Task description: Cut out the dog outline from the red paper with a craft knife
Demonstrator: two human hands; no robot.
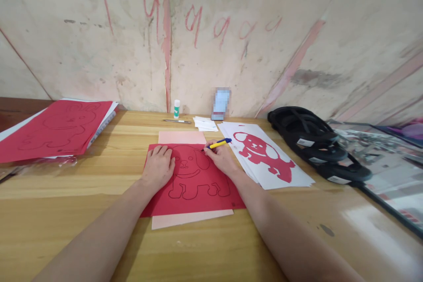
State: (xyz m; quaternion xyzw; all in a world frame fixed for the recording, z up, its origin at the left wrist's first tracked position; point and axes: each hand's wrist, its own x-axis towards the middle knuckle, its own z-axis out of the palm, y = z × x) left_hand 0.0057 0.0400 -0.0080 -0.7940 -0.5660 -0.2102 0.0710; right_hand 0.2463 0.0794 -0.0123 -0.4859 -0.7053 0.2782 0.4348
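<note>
A matte red paper sheet (198, 185) bearing a thin black outline of a cartoon dog lies flat at the middle of the glossy, grained wooden table (66, 211), on top of a pale pink sheet of paper (185, 219) whose edges show at 12 and 6 o'clock of it. The left hand (158, 167) rests palm down on the red sheet's 10 o'clock corner, fingers spread and flat, gripping nothing. The right hand (221, 158) is curled around a slim yellow plastic pen with a blue cap (220, 143), pinched in the fingers with its tip at the drawn dog's ear, near the sheet's 1 o'clock corner.

At 3 o'clock of the red sheet, just beside the right hand, lies a fanned stack of white paper sheets with a solid red dog cut-out on top (264, 154). Further toward 3 o'clock sits a pile of black rubbery sandals (313, 141). At 9 o'clock, well apart, a second red sheet with a faint outline (56, 128) lies on white papers. At 12 o'clock a small white glue stick with a green cap (176, 109) stands upright by the stained plaster wall (231, 31).
</note>
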